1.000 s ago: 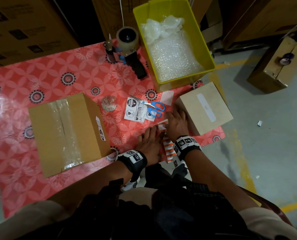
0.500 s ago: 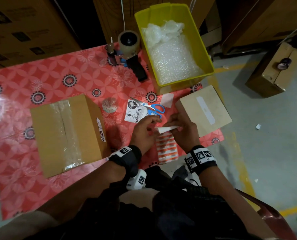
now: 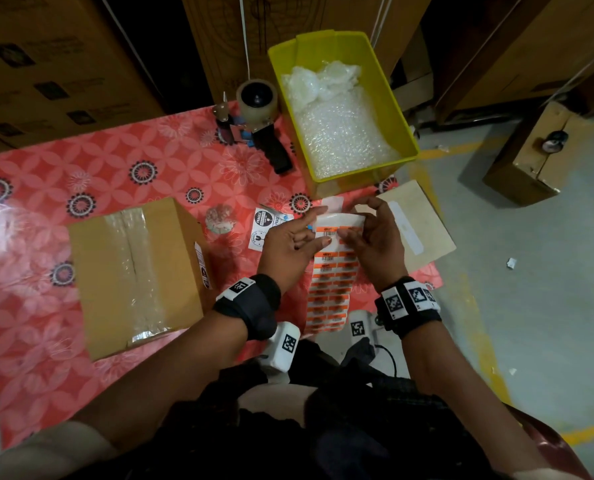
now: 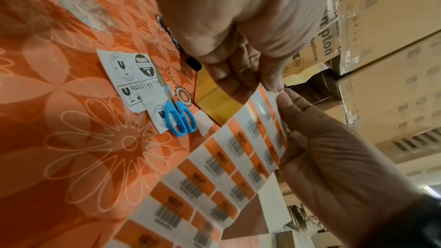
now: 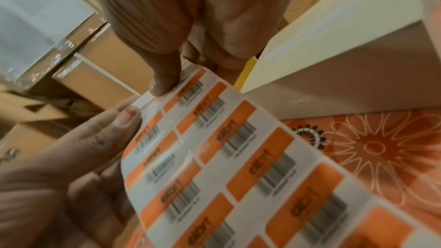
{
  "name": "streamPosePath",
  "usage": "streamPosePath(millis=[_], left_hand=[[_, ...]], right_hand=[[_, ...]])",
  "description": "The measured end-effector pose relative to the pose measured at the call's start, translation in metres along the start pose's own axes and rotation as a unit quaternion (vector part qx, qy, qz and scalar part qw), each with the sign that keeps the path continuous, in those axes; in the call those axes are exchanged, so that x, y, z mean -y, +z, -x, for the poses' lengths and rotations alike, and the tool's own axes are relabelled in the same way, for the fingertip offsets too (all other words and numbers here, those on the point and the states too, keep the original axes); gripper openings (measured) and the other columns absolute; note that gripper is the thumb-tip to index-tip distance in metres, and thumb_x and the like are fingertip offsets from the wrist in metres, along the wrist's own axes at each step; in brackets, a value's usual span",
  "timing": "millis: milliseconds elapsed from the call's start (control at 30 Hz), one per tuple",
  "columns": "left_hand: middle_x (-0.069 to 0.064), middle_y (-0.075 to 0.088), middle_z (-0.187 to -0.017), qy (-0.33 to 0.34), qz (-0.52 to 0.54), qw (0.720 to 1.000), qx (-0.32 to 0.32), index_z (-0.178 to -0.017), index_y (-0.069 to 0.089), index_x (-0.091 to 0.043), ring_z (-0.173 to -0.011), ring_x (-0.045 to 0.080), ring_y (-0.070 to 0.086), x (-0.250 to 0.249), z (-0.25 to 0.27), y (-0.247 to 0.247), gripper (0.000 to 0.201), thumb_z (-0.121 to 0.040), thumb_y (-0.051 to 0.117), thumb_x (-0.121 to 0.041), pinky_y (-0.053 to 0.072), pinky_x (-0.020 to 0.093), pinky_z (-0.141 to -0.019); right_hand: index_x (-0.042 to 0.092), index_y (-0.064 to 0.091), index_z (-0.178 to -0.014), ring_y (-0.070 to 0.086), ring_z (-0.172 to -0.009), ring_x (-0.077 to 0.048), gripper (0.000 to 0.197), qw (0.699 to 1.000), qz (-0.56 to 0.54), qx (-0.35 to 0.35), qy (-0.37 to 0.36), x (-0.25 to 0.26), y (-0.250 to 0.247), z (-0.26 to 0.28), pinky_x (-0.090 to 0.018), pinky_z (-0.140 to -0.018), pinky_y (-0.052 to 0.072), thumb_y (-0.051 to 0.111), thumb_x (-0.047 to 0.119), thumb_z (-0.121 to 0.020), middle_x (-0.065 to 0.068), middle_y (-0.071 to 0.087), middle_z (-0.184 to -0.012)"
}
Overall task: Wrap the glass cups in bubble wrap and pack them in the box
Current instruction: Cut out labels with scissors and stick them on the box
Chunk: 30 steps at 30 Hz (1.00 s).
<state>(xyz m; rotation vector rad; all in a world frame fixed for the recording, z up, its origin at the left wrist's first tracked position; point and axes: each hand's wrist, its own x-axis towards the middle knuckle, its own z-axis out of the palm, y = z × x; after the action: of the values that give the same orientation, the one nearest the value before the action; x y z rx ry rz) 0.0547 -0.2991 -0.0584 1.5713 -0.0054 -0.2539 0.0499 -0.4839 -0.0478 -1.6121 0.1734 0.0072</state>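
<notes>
Glass cups could not be seen anywhere; by judgement they were already inside the taped cardboard box (image 3: 133, 275), which sat on the table (image 3: 46, 188) at the person's left. Nearest the body, both hands held up a sheet of orange barcode labels (image 3: 332, 271). The left hand (image 3: 288, 247) pinched its top left edge, and the right hand (image 3: 375, 240) pinched the top right, thumb on a label. The sheet looked light and floppy, best held by its edges. The box, likely heavy and fragile, would want lifting from below. Farther out lay scissors (image 4: 180, 120) on fragile stickers (image 4: 133, 78), then a tape dispenser (image 3: 257, 123) and a yellow bin (image 3: 403, 133) of bubble wrap (image 3: 344, 133). Open tabletop lay beyond the box.
</notes>
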Motion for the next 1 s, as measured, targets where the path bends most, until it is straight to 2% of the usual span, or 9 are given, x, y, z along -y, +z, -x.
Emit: streamPosePath(millis=[100,200,267,367,533,667,767,900,1000], left_hand=[[0.004,0.07,-0.074,-0.024,0.015,1.0,-0.014,-0.136,0.07,-0.033,-0.075,0.012,0.059,-0.006,0.0,0.001,0.053,-0.091,0.084,-0.01,0.057,0.03,-0.089],[0.006,0.082,-0.092,-0.036,0.018,0.999,-0.033,-0.129,0.075,-0.019,-0.093,0.02,0.079,-0.012,0.002,0.001,0.043,-0.089,0.085,-0.01,0.061,0.044,-0.099],[0.004,0.083,-0.097,-0.041,0.021,0.998,-0.041,-0.123,0.077,-0.017,-0.097,0.023,0.08,-0.015,0.002,0.001,0.037,-0.088,0.085,-0.009,0.061,0.046,-0.098],[0.001,0.083,-0.099,-0.042,0.031,0.998,-0.042,-0.113,0.078,-0.016,-0.096,0.019,0.08,-0.021,0.004,0.002,0.03,-0.088,0.084,-0.003,0.063,0.038,-0.092],[0.007,0.082,-0.105,-0.044,0.02,0.998,-0.045,-0.118,0.077,-0.004,-0.1,0.02,0.079,-0.022,0.003,0.0,0.033,-0.086,0.084,0.001,0.063,0.035,-0.093],[0.001,0.083,-0.097,-0.042,-0.012,0.999,-0.024,-0.105,0.079,-0.015,-0.096,0.015,0.079,-0.024,0.003,0.002,0.026,-0.087,0.082,0.004,0.062,0.033,-0.093],[-0.008,0.082,-0.091,-0.029,-0.026,0.999,-0.022,-0.099,0.08,-0.019,-0.09,0.01,0.079,-0.025,0.002,0.001,0.024,-0.088,0.081,0.002,0.062,0.025,-0.086],[-0.023,0.078,-0.08,-0.03,-0.048,0.998,-0.021,-0.09,0.077,-0.029,-0.083,0.0,0.077,-0.022,0.0,-0.001,0.036,-0.088,0.079,0.007,0.059,0.017,-0.079],[-0.024,0.077,-0.077,-0.034,-0.052,0.998,-0.018,-0.09,0.077,-0.028,-0.082,0.0,0.077,-0.018,-0.002,0.0,0.036,-0.087,0.08,0.007,0.06,0.018,-0.078]], right_hand=[[0.015,0.065,-0.129,0.071,-0.087,-0.029,0.042,1.0,-0.014,0.005,-0.004,0.007,-0.001,0.001,-0.04,-0.076,0.058,0.074,-0.004,-0.092,-0.022,0.075,-0.105],[0.003,0.076,-0.12,0.073,-0.108,-0.022,0.026,0.999,0.028,0.018,-0.031,0.011,-0.003,0.001,-0.039,-0.09,0.057,0.074,0.001,-0.094,-0.012,0.076,-0.119],[0.009,0.081,-0.113,0.067,-0.121,-0.024,0.021,0.995,0.069,0.038,-0.056,0.011,-0.006,0.0,-0.045,-0.1,0.055,0.078,0.007,-0.092,-0.01,0.072,-0.123],[0.026,0.082,-0.112,0.055,-0.135,-0.024,0.025,0.988,0.127,0.048,-0.074,0.009,-0.007,-0.002,-0.049,-0.107,0.051,0.083,0.019,-0.088,-0.008,0.061,-0.137],[0.047,0.079,-0.112,0.043,-0.137,-0.03,0.029,0.94,0.301,0.001,-0.159,0.015,-0.007,-0.004,-0.054,-0.111,0.041,0.084,0.036,-0.086,0.002,0.051,-0.153],[0.048,0.081,-0.107,0.039,-0.139,-0.031,0.022,0.909,0.368,-0.017,-0.194,0.026,-0.002,-0.001,-0.047,-0.107,0.031,0.082,0.043,-0.085,0.008,0.05,-0.155],[0.045,0.083,-0.1,0.044,-0.134,-0.036,0.014,0.898,0.375,-0.006,-0.231,0.033,0.001,-0.002,-0.052,-0.099,0.035,0.078,0.043,-0.087,0.006,0.056,-0.149],[0.043,0.083,-0.098,0.046,-0.129,-0.034,0.012,0.883,0.377,0.007,-0.281,0.041,0.001,-0.001,-0.044,-0.095,0.032,0.079,0.039,-0.088,0.004,0.06,-0.144],[0.039,0.085,-0.096,0.049,-0.126,-0.033,0.011,0.874,0.379,0.004,-0.305,0.043,0.0,-0.001,-0.045,-0.092,0.033,0.082,0.033,-0.087,0.003,0.063,-0.139]])
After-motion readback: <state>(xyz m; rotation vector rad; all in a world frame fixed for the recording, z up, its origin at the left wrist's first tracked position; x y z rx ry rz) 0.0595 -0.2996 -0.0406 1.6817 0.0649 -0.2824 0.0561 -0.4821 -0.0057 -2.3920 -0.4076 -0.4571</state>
